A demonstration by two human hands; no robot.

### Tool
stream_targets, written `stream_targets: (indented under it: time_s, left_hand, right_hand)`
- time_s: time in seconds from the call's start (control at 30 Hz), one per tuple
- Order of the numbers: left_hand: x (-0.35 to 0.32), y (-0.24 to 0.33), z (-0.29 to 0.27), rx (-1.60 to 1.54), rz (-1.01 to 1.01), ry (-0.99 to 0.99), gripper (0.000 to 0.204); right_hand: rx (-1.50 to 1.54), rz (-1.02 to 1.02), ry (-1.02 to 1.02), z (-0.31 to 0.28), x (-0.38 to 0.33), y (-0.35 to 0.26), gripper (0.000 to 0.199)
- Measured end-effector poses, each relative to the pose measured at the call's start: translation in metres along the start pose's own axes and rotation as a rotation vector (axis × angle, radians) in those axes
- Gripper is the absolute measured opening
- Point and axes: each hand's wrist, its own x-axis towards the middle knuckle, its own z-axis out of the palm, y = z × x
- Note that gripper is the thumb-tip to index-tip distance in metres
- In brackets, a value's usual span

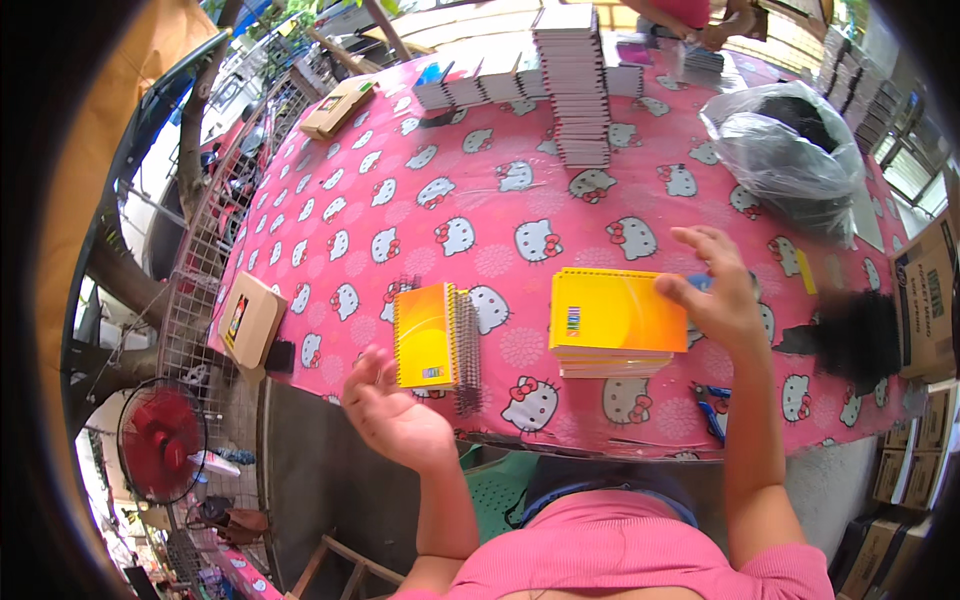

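My left hand (398, 415) is palm up, fingers apart, just beside a stack of small yellow-orange spiral notebooks (424, 335); the hand holds nothing. Their dark wire coils show along the stack's right side. In front of me stands a second yellow pile (615, 310), its white page edges facing me and a row of holes or binding along its far edge. My right hand (715, 295) hovers at that pile's right side, fingers spread, the thumb over or touching its upper right corner. Blue-handled pliers (712, 415) lie near my right forearm.
A tall notebook stack (575, 90) and a row of notebooks (480, 85) stand at the far side. Farther right are a clear plastic bag (790, 150) with black contents, a black bundle (855, 340) and a carton (925, 290). Another person's hands (712, 38) work beyond.
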Motion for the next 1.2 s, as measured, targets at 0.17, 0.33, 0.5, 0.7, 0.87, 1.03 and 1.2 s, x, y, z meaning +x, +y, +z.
stream_targets:
  time_s: [0.17,0.33,0.5,0.7,0.87,1.03,1.2]
  left_hand:
    - [-0.008,0.006,0.067,-0.069,-0.279,-0.431,0.031]
    - [-0.012,0.001,0.103,-0.11,-0.52,-0.595,0.041]
    - [-0.012,-0.016,0.105,-0.05,-0.578,-0.613,0.042]
    - [-0.011,-0.016,0.109,0.04,-0.473,-0.634,0.049]
    - [-0.025,-0.008,0.089,0.255,-0.098,-0.94,0.052]
    - [-0.03,0.002,0.117,0.392,0.049,-0.899,0.038]
    - [-0.026,0.015,0.136,0.571,0.402,-0.882,0.022]
  right_hand:
    - [0.208,0.233,-0.287,-0.012,0.002,0.028,0.03]
    - [0.104,0.214,-0.263,-0.013,0.007,0.02,0.032]
    - [0.199,0.291,-0.334,-0.015,0.008,0.026,0.028]
    - [0.005,0.014,-0.12,-0.018,0.005,0.018,0.016]
    - [0.321,-0.091,-0.088,-0.01,-0.018,-0.026,0.023]
    - [0.655,0.039,0.075,0.031,-0.031,-0.016,0.032]
    - [0.363,-0.036,0.034,-0.002,-0.045,-0.006,0.047]
